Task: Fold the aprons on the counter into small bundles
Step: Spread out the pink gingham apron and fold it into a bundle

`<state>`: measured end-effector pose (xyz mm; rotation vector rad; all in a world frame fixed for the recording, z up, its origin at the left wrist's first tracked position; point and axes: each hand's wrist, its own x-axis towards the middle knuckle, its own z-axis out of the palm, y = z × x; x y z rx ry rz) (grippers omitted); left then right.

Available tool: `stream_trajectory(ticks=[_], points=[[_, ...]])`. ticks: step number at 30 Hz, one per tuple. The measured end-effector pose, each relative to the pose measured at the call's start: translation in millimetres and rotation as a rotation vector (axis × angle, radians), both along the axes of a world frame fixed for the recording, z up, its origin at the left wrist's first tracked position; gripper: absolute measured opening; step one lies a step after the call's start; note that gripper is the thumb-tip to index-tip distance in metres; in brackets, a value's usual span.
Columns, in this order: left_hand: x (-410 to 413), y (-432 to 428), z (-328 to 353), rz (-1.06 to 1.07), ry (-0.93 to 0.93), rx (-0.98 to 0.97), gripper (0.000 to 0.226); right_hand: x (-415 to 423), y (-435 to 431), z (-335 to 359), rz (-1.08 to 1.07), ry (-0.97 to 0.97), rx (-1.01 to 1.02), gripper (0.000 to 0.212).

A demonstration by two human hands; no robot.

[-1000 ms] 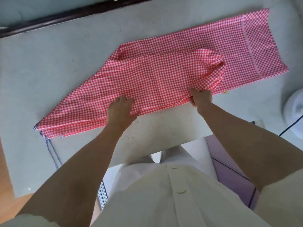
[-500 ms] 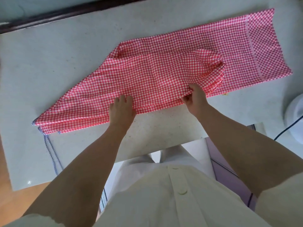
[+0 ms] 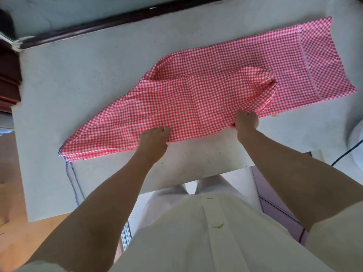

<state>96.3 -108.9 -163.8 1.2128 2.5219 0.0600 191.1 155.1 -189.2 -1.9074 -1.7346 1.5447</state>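
Note:
A red-and-white checked apron lies stretched slantwise across the pale counter, partly folded lengthwise with a loose raised fold at its middle. My left hand grips the apron's near edge left of centre. My right hand pinches the near edge under the raised fold, fingers tucked beneath the cloth. A blue striped tie string hangs from the apron's left tip over the counter.
A dark ledge runs along the counter's far side. A white round object with a dark cable stands at the right edge. The counter's near edge is cut back in front of me; wooden floor shows at left.
Both hands have lifted the near edge slightly and the middle fold has puffed up. The view has shifted a little; the apron's ends stay where they were.

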Motion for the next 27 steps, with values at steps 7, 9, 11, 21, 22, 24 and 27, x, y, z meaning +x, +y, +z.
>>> stream_trajectory(ticks=[7, 9, 11, 21, 22, 24, 27], points=[[-3, 2, -15, 0.09, -0.201, -0.074, 0.035, 15, 18, -4, -0.005, -0.008, 0.003, 0.01], [-5, 6, -16, 0.132, -0.21, -0.087, 0.039, 19, 22, -4, 0.002, -0.044, 0.014, 0.007], [-5, 14, -14, 0.137, -0.189, -0.113, 0.042, 23, 28, -3, -0.054, -0.018, 0.049, 0.031], [-42, 60, 6, 0.213, 0.046, 0.093, 0.011, -37, 62, 37, 0.424, 0.16, 0.486, 0.007], [-49, 64, 10, 0.222, 0.059, 0.101, 0.009, -50, 60, 39, 0.573, 0.176, 0.452, 0.008], [-66, 68, 16, 0.266, 0.071, 0.137, 0.011, -77, 51, 38, 0.802, 0.187, 0.392, 0.011], [-93, 69, 25, 0.329, 0.01, 0.199, 0.031, -108, 30, 37, 0.978, 0.175, 0.355, 0.021]])
